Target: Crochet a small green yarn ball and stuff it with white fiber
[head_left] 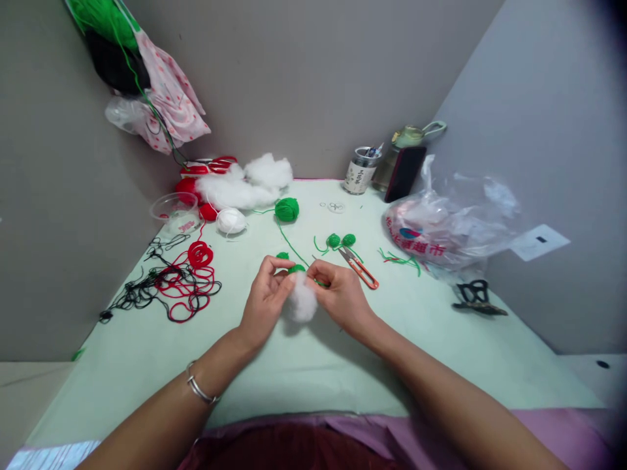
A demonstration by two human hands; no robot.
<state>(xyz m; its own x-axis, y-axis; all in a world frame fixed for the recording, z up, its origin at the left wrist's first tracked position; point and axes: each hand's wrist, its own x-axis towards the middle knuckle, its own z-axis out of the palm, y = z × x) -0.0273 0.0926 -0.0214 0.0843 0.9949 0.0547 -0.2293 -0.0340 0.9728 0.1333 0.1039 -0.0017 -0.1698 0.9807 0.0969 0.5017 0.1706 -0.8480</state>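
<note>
Just above the table, my left hand (264, 300) is closed on a small green crochet piece (296, 268), pinched between thumb and fingers. A fluffy tuft of white stuffing (302, 301) hangs from the near side of that piece. My right hand (345, 300) is closed at the tuft's upper right edge, its fingertips partly hidden behind the stuffing. A green yarn ball (287, 209) lies beyond my hands, and its strand runs toward them. Two small green crochet balls (341, 240) with loose tails rest by orange-handled thread snips (361, 269).
Tangled black yarn (137, 290) and red yarn (200, 254) spread at left. A white yarn ball (231, 221) and a heap of stuffing (240, 187) lie behind. At back right are a pen tin (359, 175), a phone (405, 173), a plastic bag (441, 222) and a black claw clip (476, 298).
</note>
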